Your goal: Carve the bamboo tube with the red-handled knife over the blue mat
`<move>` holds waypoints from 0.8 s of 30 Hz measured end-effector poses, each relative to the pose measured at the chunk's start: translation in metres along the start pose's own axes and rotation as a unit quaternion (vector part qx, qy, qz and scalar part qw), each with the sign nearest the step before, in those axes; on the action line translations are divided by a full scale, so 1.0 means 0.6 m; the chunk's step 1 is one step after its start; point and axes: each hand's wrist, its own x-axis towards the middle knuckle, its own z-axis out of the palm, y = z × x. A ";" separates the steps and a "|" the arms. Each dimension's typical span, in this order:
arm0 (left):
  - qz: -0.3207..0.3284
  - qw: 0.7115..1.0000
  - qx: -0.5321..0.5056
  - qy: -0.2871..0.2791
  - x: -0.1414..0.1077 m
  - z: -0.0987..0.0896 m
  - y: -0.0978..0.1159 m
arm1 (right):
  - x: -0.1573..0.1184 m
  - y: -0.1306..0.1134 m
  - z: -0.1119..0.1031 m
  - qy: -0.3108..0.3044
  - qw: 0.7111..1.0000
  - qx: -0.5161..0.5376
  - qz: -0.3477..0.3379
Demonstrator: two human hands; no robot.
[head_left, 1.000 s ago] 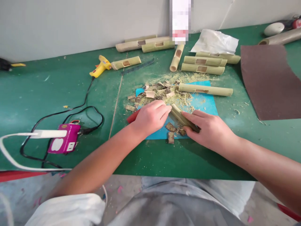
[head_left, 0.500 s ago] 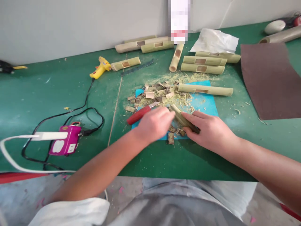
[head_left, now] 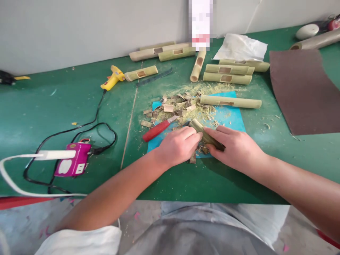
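Note:
My right hand (head_left: 236,145) is wrapped round a short bamboo tube (head_left: 198,126), which lies aslant over a blue sheet (head_left: 235,122). Closed beside the tube's near-left side is my left hand (head_left: 179,145), its fingertips touching or almost touching the bamboo. A small dark edge shows just beyond the left fingers; what they grip is hidden. To the left lies a red-handled knife (head_left: 156,130), blade pointing towards the scraps. Bamboo chips (head_left: 168,108) and pale shavings are heaped behind the hands. Another bamboo tube with a cut-out (head_left: 243,102) rests across the sheet.
Several notched bamboo tubes (head_left: 227,78) lie along the back. A yellow glue gun (head_left: 113,78) and a dark flat strip (head_left: 155,77) lie back left. The purple power adapter (head_left: 73,159) trails cords at left. Brown sheet (head_left: 302,92) covers the right side.
My left hand has shifted slightly right and nearer to me along the bamboo tube. The right hand keeps its hold; the tube has barely moved.

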 end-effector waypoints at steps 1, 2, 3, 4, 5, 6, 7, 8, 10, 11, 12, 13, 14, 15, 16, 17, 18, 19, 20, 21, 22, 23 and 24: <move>-0.001 1.000 0.002 -0.002 0.000 0.000 0.000 | 0.000 0.000 0.000 -0.002 1.000 0.000 0.002; -0.008 1.000 0.008 0.000 0.000 0.000 -0.001 | 0.000 0.000 -0.001 -0.004 1.000 0.000 0.005; -0.015 1.000 0.012 0.000 0.000 0.000 -0.001 | 0.000 -0.001 -0.001 -0.004 1.000 -0.001 0.008; -0.016 1.000 0.013 -0.001 0.000 0.001 -0.001 | 0.000 -0.001 -0.001 -0.006 1.000 -0.001 0.010; -0.012 1.000 0.009 -0.004 0.000 0.001 -0.002 | 0.000 -0.001 -0.002 -0.008 1.000 -0.001 0.009; -0.008 1.000 0.002 -0.007 -0.001 0.002 -0.002 | 0.000 -0.001 -0.002 -0.009 1.000 -0.001 0.008; -0.007 1.000 -0.005 -0.006 -0.001 0.002 -0.002 | 0.000 -0.001 -0.002 -0.009 1.000 0.000 0.008; -0.013 1.000 -0.007 -0.002 -0.002 0.003 -0.003 | 0.000 -0.001 -0.003 -0.008 1.000 0.001 0.009; -0.023 1.000 0.000 0.006 -0.002 0.004 -0.003 | 0.001 -0.001 -0.003 -0.007 1.000 0.001 0.012; -0.021 1.000 0.001 0.007 -0.001 0.004 -0.003 | 0.001 -0.001 -0.003 -0.006 1.000 0.001 0.010; -0.008 1.000 -0.004 0.004 -0.001 0.004 -0.003 | 0.001 -0.001 -0.003 -0.006 1.000 0.001 0.008; 0.002 1.000 -0.010 0.001 -0.001 0.004 -0.003 | 0.000 -0.001 -0.002 -0.005 1.000 0.000 0.004; 0.005 1.000 -0.013 0.003 0.000 0.004 -0.003 | 0.000 -0.001 -0.002 -0.002 1.000 -0.002 0.003; -0.002 1.000 -0.012 0.008 0.000 0.003 -0.003 | 0.000 -0.001 -0.002 0.002 1.000 -0.005 0.002; -0.013 1.000 -0.008 0.011 0.000 0.003 -0.003 | -0.001 -0.001 -0.001 0.005 1.000 -0.008 0.004; -0.019 1.000 -0.004 0.011 0.000 0.003 -0.003 | -0.001 -0.001 -0.001 0.005 1.000 -0.010 0.004; -0.017 1.000 -0.005 0.005 0.000 0.002 -0.004 | -0.001 0.000 0.000 0.004 1.000 -0.009 0.005; -0.009 1.000 -0.010 -0.002 0.000 0.002 -0.004 | -0.001 0.000 0.000 0.000 1.000 -0.007 0.005; 0.000 1.000 -0.015 -0.009 0.000 0.003 -0.004 | -0.001 0.000 0.001 -0.003 1.000 -0.004 0.006; 0.002 1.000 -0.019 -0.009 0.000 0.003 -0.005 | 0.000 0.000 0.001 -0.005 1.000 -0.001 0.008; -0.004 1.000 -0.019 -0.001 0.000 0.004 -0.006 | 0.000 0.000 0.000 -0.006 1.000 0.001 0.012; -0.014 1.000 -0.015 0.007 0.000 0.005 -0.007 | 0.000 0.000 0.000 -0.006 1.000 0.001 0.015; -0.021 1.000 -0.011 0.012 0.000 0.006 -0.008 | 0.001 0.000 0.000 -0.006 1.000 0.001 0.016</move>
